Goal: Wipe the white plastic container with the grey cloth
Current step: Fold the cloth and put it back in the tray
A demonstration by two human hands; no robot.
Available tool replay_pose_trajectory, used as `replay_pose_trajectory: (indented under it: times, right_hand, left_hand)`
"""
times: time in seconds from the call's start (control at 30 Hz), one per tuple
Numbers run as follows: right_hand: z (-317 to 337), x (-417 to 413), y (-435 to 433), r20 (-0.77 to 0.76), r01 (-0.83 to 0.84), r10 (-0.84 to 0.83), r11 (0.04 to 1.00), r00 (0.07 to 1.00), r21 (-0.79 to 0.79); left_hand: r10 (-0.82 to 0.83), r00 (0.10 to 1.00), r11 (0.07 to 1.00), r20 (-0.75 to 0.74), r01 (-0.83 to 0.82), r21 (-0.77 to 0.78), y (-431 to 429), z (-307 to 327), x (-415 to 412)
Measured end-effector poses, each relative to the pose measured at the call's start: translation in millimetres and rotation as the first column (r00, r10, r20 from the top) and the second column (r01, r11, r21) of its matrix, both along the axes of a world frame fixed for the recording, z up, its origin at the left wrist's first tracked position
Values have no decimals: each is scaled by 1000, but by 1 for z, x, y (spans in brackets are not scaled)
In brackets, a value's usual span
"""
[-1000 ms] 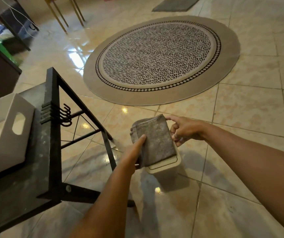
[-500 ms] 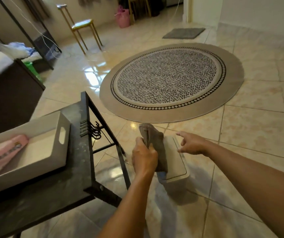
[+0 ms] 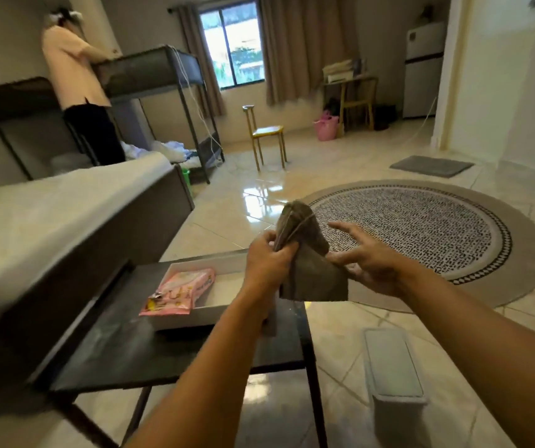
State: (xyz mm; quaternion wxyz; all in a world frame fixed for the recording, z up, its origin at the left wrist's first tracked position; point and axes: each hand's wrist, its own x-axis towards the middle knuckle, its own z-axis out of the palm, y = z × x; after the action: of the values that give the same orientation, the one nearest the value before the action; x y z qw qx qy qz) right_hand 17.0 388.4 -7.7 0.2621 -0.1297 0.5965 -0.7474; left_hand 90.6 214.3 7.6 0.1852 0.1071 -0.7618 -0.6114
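While the left hand (image 3: 267, 258) grips the grey cloth (image 3: 305, 257) with fingers closed around its bunched upper part, the right hand (image 3: 368, 263) touches the cloth's right edge, fingers spread open, holding nothing. Cloth hangs mid-air over the far right corner of the black counter (image 3: 175, 354). White plastic container (image 3: 393, 379) stands on the tiled floor (image 3: 469, 334), near right, apart from both hands, lid on. White tray (image 3: 195, 318) on counter holds a pink packet (image 3: 178, 292). Round rug (image 3: 421, 234) far right.
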Motion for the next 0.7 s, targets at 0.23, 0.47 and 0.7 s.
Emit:
replay_pose_trajectory:
  times: [0.23,0.47,0.7]
  right_hand:
    - [22,11,-98,-319,5,127,923,939,384]
    - [0,-15,-164,-527,192,259,732,810,654]
    - [-35,-24,-184,-640,389,539,513,548,765]
  left_hand:
    - [235,960,951,154,-194,-241,-108,11,13]
    - [408,876,765,257,-174,-620,-156,-4,-15]
    - [369,928,308,52,-69,-949,-168,-31,-25]
